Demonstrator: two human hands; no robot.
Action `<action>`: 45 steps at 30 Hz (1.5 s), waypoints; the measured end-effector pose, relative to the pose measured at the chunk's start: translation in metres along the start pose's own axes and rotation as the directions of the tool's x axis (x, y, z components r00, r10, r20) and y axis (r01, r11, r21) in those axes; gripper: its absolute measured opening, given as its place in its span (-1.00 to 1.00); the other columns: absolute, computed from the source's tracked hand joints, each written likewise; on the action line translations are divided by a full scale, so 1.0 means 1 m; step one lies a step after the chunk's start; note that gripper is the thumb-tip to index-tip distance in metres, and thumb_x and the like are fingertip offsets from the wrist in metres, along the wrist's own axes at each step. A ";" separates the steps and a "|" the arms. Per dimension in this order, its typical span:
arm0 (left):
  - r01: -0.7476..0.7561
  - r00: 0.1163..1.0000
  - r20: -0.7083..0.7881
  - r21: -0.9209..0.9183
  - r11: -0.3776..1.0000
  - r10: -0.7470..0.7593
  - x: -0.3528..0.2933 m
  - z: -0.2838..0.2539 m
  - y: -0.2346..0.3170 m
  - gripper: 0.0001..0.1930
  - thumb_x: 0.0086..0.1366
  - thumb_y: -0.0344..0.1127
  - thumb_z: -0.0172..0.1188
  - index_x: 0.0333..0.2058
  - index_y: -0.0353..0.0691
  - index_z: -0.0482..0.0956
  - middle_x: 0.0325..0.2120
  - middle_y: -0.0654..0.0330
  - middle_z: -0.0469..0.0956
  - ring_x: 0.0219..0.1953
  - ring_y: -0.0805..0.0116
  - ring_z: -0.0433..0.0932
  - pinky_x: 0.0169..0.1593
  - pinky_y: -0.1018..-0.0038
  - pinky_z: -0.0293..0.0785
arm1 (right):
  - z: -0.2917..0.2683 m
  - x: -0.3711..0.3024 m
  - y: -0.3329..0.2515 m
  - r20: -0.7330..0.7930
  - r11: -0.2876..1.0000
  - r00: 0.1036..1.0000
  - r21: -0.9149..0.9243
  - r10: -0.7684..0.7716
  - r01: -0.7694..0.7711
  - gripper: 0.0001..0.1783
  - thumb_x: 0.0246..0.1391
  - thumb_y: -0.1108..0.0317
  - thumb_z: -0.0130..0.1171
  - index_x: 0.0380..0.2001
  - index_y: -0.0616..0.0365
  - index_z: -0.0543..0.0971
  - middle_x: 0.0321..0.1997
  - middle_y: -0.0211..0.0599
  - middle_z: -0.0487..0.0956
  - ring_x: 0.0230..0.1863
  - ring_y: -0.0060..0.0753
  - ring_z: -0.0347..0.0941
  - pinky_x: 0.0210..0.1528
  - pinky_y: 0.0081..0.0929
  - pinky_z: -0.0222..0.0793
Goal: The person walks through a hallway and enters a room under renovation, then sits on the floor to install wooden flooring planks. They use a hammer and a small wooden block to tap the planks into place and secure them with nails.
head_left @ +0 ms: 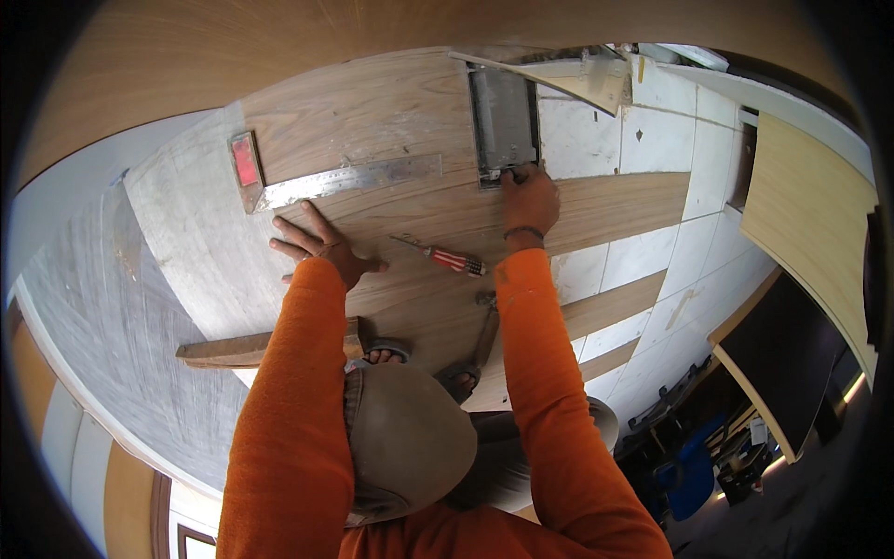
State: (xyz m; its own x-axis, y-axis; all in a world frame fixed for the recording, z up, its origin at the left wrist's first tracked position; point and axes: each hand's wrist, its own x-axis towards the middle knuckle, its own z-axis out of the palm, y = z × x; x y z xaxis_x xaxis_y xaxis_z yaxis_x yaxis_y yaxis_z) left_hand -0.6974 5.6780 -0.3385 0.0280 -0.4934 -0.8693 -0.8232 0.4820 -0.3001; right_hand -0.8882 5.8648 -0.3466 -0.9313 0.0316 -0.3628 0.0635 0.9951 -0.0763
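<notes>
My left hand (326, 250) rests flat on the wood-look floor planks (391, 224), fingers spread, just below a try square (345, 177) with a metal blade and a red-faced stock. At the near end of a grey rectangular floor box (504, 116) set in a dark-edged cutout, my right hand (531, 200) has its fingers curled down; whatever they pinch is small and dark and cannot be made out. Between the two hands lies a screwdriver (454, 262) with a red, white and dark patterned handle. A hammer (486, 326) lies near my feet.
A wooden block (223, 350) lies at the left. White tiles (656, 140) with plank strips between them spread to the right. A thin board piece (582, 86) leans across the box's far end. Beyond the tiles stand a pale panel (801, 214) and a dark panel (778, 345).
</notes>
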 end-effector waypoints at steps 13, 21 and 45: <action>0.027 1.000 0.000 -0.027 0.999 -0.027 -0.006 -0.006 0.001 0.73 -0.33 0.38 0.64 0.49 0.06 -0.64 0.46 -0.33 -0.69 0.51 -0.44 -0.53 0.18 -0.61 0.18 | 0.009 -0.002 0.008 -0.091 0.998 0.995 0.038 -0.048 0.051 -0.78 0.04 0.18 0.37 -0.31 0.04 0.74 -0.22 -0.20 0.71 -0.13 0.02 0.64 -0.10 -0.04 0.55; 0.032 0.999 0.005 -0.038 0.999 -0.032 -0.006 -0.008 0.003 0.72 -0.32 0.36 0.65 0.49 0.06 -0.63 0.46 -0.31 -0.69 0.51 -0.43 -0.52 0.20 -0.61 0.16 | 0.007 -0.001 0.006 -0.067 0.999 0.998 0.039 -0.010 0.013 -0.78 0.03 0.18 0.38 -0.28 0.01 0.75 -0.20 -0.14 0.72 -0.13 0.04 0.64 -0.08 -0.03 0.55; 0.032 0.999 0.003 -0.022 0.999 -0.032 -0.007 -0.007 0.003 0.70 -0.30 0.37 0.63 0.49 0.05 -0.62 0.45 -0.34 -0.70 0.51 -0.46 -0.53 0.19 -0.61 0.17 | -0.001 0.000 0.001 -0.017 0.998 1.000 -0.068 -0.015 0.014 -0.76 0.05 0.10 0.37 -0.33 0.00 0.76 -0.20 -0.16 0.71 -0.11 0.06 0.65 -0.09 -0.02 0.59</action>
State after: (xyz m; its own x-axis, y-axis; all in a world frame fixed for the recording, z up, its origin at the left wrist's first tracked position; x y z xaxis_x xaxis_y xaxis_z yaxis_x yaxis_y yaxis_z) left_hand -0.7040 5.6775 -0.3307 0.0561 -0.5068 -0.8602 -0.8343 0.4496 -0.3193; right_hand -0.8888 5.8661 -0.3459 -0.9382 0.0181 -0.3456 0.0260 0.9995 -0.0183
